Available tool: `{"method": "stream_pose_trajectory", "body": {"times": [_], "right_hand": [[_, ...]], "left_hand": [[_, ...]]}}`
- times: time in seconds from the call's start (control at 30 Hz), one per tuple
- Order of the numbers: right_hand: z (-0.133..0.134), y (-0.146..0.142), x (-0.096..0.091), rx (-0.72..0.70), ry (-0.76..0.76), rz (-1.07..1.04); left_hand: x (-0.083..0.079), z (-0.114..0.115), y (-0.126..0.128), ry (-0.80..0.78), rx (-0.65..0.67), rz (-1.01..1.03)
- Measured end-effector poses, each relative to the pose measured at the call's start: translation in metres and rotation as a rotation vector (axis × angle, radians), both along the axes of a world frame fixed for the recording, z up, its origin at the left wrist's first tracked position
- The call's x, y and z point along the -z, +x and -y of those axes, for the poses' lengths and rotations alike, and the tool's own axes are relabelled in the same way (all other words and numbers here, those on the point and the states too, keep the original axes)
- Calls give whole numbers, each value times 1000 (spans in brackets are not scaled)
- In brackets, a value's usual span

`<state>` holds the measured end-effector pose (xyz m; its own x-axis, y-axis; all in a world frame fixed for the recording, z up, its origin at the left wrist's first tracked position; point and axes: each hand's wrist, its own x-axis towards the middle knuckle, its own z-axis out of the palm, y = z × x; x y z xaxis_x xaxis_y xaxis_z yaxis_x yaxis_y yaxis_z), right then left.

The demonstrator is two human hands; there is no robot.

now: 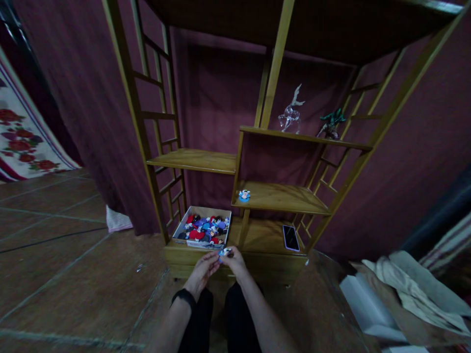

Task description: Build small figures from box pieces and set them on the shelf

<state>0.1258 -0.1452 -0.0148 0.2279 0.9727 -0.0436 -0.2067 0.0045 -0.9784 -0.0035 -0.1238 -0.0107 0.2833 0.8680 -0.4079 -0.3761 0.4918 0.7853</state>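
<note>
A small blue-and-white figurine is held low in front of the shelf unit. My right hand pinches it from the right. The fingers of my left hand close on its left side, near its blue part. Just beyond my hands, a shallow open cardboard box holds many small red, blue, purple and black figurines. One similar figurine on a round blue base stands upright at the left end of the middle shelf.
On the lower right board lies a phone. A clear glass animal figure and a dark green figure stand on the upper right shelf. The left shelf sits above the box. Cloth and white packaging lie on the right.
</note>
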Motion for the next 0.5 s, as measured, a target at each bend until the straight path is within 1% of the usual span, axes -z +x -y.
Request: {"method": "stream_pose_trajectory", "body": {"times": [0.2, 0.33, 0.4, 0.43, 0.5], "right_hand": [[4, -2, -3, 6, -7, 54], [11, 2, -8, 72, 38, 85], [17, 9, -17, 82, 63, 104], [19, 15, -26, 67, 78, 125], [21, 33, -52, 50, 135, 180]], "left_hand": [[-1, -1, -1, -2, 36, -32], [-1, -4, -1, 0, 74, -62], [0, -5, -2, -11, 57, -68], [0, -6, -3, -15, 45, -66], [-1, -7, -4, -18, 37, -60]]}}
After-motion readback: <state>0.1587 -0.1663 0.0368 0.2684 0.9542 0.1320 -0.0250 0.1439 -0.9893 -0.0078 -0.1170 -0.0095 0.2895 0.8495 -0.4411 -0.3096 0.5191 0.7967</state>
